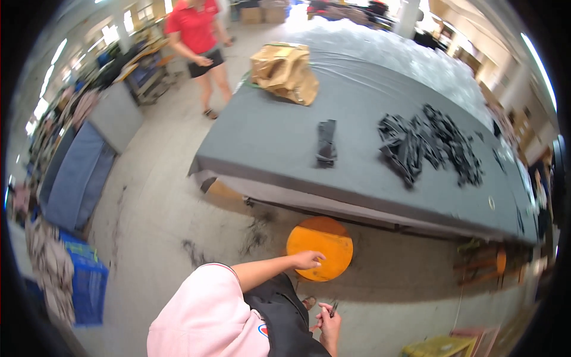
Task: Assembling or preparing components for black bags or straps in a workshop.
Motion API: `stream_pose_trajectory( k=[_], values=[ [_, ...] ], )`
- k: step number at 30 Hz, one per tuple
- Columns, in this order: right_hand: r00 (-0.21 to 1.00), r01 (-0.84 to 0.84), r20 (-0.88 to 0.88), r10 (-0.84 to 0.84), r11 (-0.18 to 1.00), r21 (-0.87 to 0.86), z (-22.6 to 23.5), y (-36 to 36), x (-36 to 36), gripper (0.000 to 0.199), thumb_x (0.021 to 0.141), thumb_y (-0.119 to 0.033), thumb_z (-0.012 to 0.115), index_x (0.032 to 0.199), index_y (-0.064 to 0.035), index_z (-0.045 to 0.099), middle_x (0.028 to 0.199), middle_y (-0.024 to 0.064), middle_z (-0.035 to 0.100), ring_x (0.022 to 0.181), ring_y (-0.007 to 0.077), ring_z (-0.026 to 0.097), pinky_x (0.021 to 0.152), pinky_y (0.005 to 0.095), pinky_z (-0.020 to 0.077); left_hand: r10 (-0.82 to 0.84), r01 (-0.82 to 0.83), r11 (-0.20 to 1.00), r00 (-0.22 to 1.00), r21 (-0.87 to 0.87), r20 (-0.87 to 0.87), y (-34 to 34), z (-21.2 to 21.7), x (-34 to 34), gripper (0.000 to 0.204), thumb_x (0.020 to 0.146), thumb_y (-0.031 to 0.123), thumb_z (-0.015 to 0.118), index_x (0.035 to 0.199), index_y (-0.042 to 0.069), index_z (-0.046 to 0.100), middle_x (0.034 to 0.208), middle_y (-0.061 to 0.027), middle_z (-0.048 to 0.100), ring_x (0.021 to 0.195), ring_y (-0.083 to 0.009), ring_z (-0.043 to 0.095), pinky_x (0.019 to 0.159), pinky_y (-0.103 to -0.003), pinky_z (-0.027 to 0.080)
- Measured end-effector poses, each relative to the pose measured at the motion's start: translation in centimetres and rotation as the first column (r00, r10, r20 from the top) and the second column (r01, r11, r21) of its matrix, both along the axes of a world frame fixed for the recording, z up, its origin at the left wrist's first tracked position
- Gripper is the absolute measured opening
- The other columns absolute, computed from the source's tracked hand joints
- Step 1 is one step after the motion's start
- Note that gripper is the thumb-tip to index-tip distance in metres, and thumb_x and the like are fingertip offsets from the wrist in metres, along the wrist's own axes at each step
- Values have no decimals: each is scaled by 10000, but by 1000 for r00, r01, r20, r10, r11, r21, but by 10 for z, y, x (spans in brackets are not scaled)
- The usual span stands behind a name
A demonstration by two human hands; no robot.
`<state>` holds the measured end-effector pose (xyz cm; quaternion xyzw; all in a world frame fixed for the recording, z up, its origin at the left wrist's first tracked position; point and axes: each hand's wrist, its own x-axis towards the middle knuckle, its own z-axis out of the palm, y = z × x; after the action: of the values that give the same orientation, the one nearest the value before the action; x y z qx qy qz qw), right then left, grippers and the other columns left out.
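Observation:
My left hand (308, 260) reaches out from a pink sleeve and rests on the near edge of a round orange stool seat (324, 241) that stands on the floor below the table's front edge. Held low near my body, my right hand (327, 321) is closed around a small dark tool (333, 307); what kind of tool is too small to tell. On the grey cloth-covered table (267, 137) lie a small neat stack of black fabric pieces (326, 143) and a larger loose heap of black pieces (428, 146).
A crumpled brown paper bag (285, 71) sits at the table's far end. A person in a red top (196, 35) stands beyond it. Blue crates (86, 279) and grey-blue fabric rolls (83, 172) line the left. Another stool (485, 262) stands at right, with a yellow crate (437, 347) nearby.

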<state>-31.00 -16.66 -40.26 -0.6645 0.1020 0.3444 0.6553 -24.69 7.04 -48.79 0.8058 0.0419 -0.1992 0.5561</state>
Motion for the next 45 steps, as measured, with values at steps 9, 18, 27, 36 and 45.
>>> stream_pose_trajectory(
  k=[9,18,27,36,45],
  values=[
    [887,-447,97,451,892,-64,9,-47,84,155,865,-107,510,946,-35,621,600,18,544,421,31,411,373,179,331,845,-640,530,454,556,-283,3,-99,-228,260,706,186,512,866,33,647,926,-214,605,879,-366,578,752,-438,460],
    [795,-604,3,606,794,-71,2,-18,75,169,871,-130,503,969,-50,614,602,22,541,380,33,389,328,187,350,789,-500,614,425,611,-444,-36,-144,-325,328,731,294,509,827,16,654,934,-221,605,913,-363,580,786,-410,459],
    [699,-711,-101,708,675,-196,-11,133,26,173,866,-93,504,981,-18,609,602,19,546,422,45,405,391,183,296,794,-516,608,389,604,-467,93,-99,-265,340,732,263,520,967,40,624,999,-182,606,922,-342,584,799,-431,463],
    [660,-748,-181,730,612,-258,19,321,5,183,886,-119,498,991,-20,611,641,7,573,465,33,433,436,163,334,892,-785,428,288,447,-348,275,-123,-303,280,748,240,532,953,63,605,975,-139,617,938,-338,566,810,-424,447],
    [583,-806,-181,792,535,-253,16,423,44,185,881,-126,495,989,-35,615,618,-5,541,460,32,415,431,175,330,956,-948,26,-70,317,-286,351,-177,-320,232,767,225,529,885,48,624,914,-133,632,880,-312,588,753,-389,455]
  ],
)
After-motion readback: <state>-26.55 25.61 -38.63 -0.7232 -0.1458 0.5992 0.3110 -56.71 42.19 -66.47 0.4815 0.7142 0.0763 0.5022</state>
